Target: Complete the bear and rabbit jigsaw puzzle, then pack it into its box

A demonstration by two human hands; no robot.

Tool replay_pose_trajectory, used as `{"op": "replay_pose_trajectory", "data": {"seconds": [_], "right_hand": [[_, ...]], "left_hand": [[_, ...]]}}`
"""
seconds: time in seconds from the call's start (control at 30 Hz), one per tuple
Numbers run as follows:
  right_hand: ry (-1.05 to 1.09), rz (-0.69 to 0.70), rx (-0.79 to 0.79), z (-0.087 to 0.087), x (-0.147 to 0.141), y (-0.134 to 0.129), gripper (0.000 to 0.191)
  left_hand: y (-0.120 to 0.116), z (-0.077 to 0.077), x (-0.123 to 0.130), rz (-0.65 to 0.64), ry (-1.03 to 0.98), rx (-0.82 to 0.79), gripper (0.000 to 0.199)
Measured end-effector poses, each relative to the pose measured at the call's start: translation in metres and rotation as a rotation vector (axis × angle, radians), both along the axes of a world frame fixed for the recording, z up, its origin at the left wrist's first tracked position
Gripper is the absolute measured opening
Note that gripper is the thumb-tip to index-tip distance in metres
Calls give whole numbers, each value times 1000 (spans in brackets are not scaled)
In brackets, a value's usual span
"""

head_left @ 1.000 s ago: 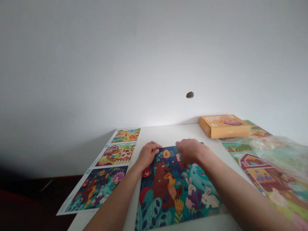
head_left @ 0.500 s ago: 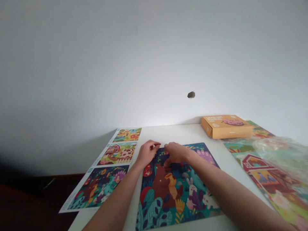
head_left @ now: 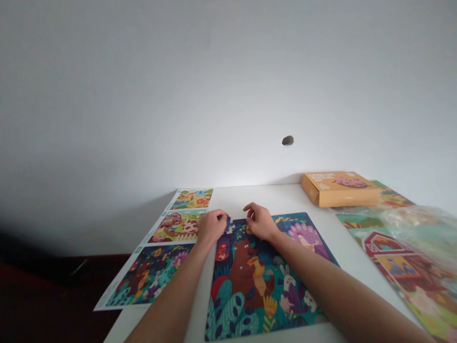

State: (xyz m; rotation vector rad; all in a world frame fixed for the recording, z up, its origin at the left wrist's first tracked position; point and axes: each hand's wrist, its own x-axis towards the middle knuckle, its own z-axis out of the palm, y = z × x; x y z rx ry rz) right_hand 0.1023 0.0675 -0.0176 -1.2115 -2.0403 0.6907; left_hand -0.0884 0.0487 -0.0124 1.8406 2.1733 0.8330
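- The puzzle (head_left: 259,286) lies flat on the table (head_left: 237,200), directly in front of the person, probably so both hands reach its far edge easily.
- The left hand (head_left: 211,227) pinches a small dark piece (head_left: 227,224) at the far left corner, apparently by its outer side, which leaves the notched side clear.
- The right hand (head_left: 262,224) arches over the far edge, wrist low, fingers loosely curled and parted, with nothing visible between them.
- Both forearms slant inward from below.
- The picture sheet (head_left: 144,274) lies left, face up, its printed scenes readable.
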Motion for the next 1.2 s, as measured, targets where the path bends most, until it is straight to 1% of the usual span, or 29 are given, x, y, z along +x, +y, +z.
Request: {"op": "replay_pose_trajectory", "data": {"seconds": [0.07,0.13,0.23,0.37,0.57,0.73,0.8,0.87,1.0,1.07,1.2], "right_hand": [[-13,-5,-4,0,-1,0,33],[-27,-9,2,0,-1,-1,31],[-29,-18,17,-1,-2,-1,29],[-31,-16,27,-2,-3,-1,27],[-61,-32,-10,-1,-4,-1,26],[-101,-30,-25,1,-3,0,25],[-123,-19,-3,2,-3,-2,25],[-169,-8,37,5,-4,-5,25],[-274,38,194,11,-10,-18,32],[-306,101,261,14,-14,-25,34],[-386,259,293,17,-17,-30,28]], "left_hand": [[-3,0,0,50,96,-20,19],[-5,0,0,66,125,-22,18],[-6,2,2,46,103,-28,18],[-5,5,3,-52,43,-28,20],[0,1,-1,-39,-31,-21,23],[-3,-2,3,-11,86,-18,19],[-4,-1,6,2,133,-12,19],[-6,0,8,18,165,7,24],[-8,-1,11,2,231,47,36],[-8,-2,11,-7,233,34,41],[-7,-5,9,-8,176,5,43]]}}
